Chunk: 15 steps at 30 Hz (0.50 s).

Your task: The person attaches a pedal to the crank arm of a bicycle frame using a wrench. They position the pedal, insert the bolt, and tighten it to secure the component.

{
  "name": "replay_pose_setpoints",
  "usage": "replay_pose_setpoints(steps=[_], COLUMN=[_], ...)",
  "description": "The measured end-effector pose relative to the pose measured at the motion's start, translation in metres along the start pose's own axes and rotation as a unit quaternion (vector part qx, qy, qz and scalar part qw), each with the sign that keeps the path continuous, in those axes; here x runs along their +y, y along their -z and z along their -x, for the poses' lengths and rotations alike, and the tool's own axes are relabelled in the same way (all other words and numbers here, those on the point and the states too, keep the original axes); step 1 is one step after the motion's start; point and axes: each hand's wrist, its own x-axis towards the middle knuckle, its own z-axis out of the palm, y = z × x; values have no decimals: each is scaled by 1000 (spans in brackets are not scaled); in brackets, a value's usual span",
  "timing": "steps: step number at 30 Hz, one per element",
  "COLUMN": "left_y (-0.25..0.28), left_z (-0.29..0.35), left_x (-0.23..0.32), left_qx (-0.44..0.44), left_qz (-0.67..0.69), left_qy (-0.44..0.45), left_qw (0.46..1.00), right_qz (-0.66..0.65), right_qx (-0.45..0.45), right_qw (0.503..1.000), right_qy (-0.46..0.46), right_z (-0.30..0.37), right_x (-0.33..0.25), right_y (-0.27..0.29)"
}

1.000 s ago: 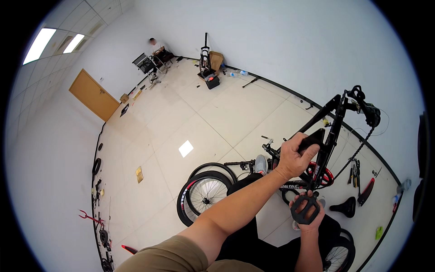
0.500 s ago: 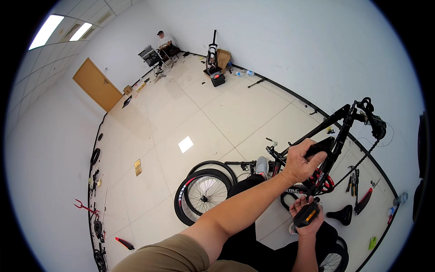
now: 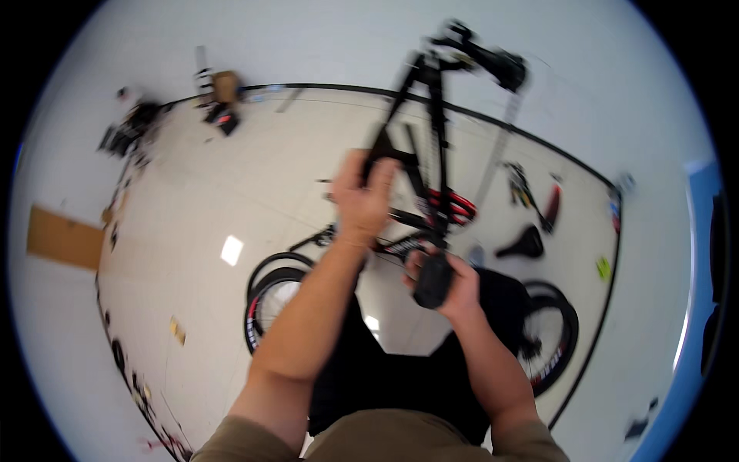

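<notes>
Frame (image 3: 431,154) of the bike stands just beyond your hands, its black tubes running long from near you up and away toward the far wall, with the handlebar (image 3: 485,58) at the far top end. Your left hand (image 3: 362,196) is the farther one: it is wrapped shut round a black tube of the frame, fingers curled over the top, arm stretched nearly straight. Your right hand (image 3: 450,285) sits nearer your body and lower, just right of the left forearm, closed around a small dark grip-shaped part (image 3: 433,279); what that part is, blur keeps you from telling. It lies near the frame's lower end, close to the red-marked section (image 3: 454,206), but you cannot see whether it touches.

Tubes look smooth, painted metal, round in section. A loose wheel (image 3: 269,296) with black tyre and red rim marks lies flat on the pale tiled floor (image 3: 231,185) to your near left; another wheel (image 3: 554,339) lies to your near right. A black saddle (image 3: 523,245) rests on the floor to the right, with tools (image 3: 531,192) farther off near the wall. Your dark trousers (image 3: 400,369) fill the near middle.
</notes>
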Motion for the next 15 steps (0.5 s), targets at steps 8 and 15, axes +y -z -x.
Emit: replay_pose_setpoints(steps=[8,15], left_y=[-2,-1], left_z=[-1,-2], left_x=[-8,-3], left_qx=[-45,-39], left_qz=[47,54], left_qy=[-12,-23], left_qw=[998,998], right_qz=[-69,-41], right_qx=[10,-4], right_qw=[997,999], right_qy=[-17,-31], right_z=[4,7], right_x=[-8,-5], right_y=[0,-24])
